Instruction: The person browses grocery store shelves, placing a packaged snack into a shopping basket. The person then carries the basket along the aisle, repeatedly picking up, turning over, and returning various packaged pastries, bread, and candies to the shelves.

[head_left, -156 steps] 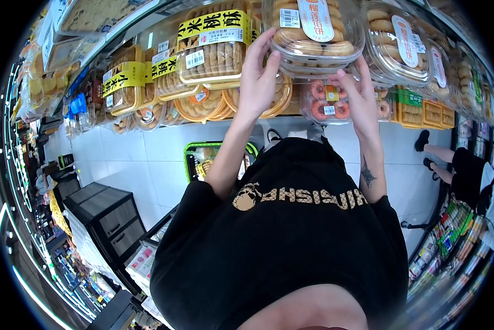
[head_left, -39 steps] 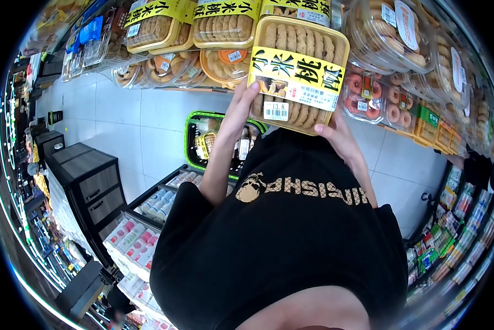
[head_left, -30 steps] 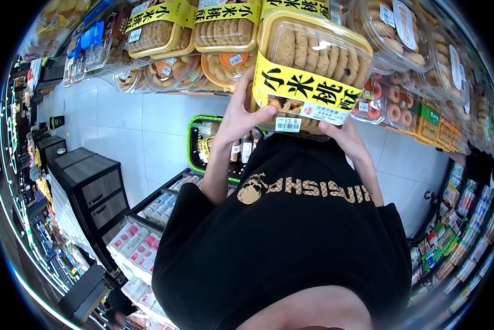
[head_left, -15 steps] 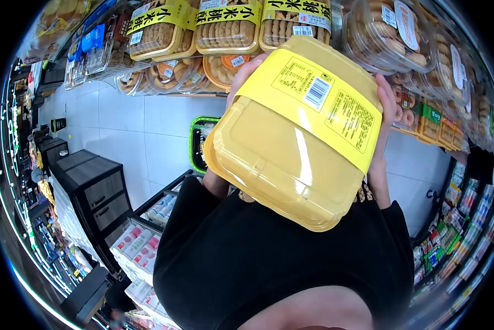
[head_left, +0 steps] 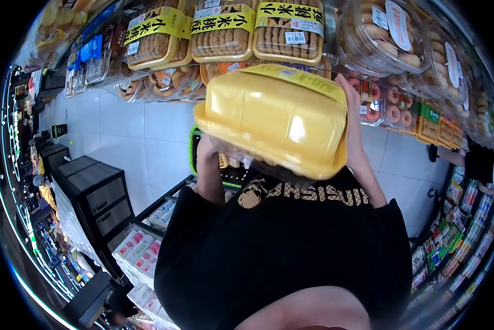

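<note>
A yellow plastic cookie box (head_left: 272, 118) is held up in front of my chest, its base tilted toward me. A printed yellow band wraps its far side, and its clear lid faces down and away. My right hand (head_left: 352, 107) grips the right end with fingers along the edge. My left hand (head_left: 207, 147) supports the left end from below; its fingers are mostly hidden behind the box. Just beyond, similar cookie boxes (head_left: 289, 36) with yellow-and-black labels stand in a row on the shelf.
Round clear tubs of cookies (head_left: 382, 36) are stacked at the upper right, with packs of pink ring-shaped pastries (head_left: 399, 107) lower down. A green-rimmed black basket (head_left: 193, 151) is on the floor below. A dark cabinet (head_left: 90, 187) stands left. Another person (head_left: 478, 165) shows at far right.
The cookie box has tipped, so its barcode side turned away and its end wall now faces me. It moved slightly up and left. Another person came into view at right.
</note>
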`<control>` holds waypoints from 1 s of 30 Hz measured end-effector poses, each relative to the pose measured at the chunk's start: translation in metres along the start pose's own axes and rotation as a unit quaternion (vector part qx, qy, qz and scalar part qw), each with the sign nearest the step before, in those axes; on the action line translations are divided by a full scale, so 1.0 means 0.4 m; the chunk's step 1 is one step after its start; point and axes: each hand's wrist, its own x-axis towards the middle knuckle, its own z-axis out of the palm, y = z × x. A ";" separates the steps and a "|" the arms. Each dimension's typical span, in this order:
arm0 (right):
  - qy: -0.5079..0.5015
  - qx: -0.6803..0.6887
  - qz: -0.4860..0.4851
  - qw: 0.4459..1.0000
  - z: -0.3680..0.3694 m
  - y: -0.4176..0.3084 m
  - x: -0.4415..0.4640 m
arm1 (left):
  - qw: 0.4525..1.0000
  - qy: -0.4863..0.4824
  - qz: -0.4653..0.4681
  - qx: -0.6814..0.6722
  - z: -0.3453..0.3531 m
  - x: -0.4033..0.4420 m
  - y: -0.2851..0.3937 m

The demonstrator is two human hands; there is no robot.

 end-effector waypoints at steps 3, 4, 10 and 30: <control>-0.063 0.102 0.102 0.988 0.024 0.058 -0.014 | 0.988 -0.144 0.000 -0.053 -0.018 0.032 -0.014; -0.077 0.138 0.128 0.979 0.024 0.057 -0.003 | 0.970 -0.192 0.016 -0.147 -0.018 0.053 -0.015; -0.095 0.216 0.190 0.953 0.028 0.056 0.088 | 0.941 -0.124 0.028 -0.313 0.004 0.124 0.010; -0.048 0.346 0.283 0.893 0.010 0.143 0.278 | 0.942 0.022 -0.021 -0.335 0.017 0.394 0.074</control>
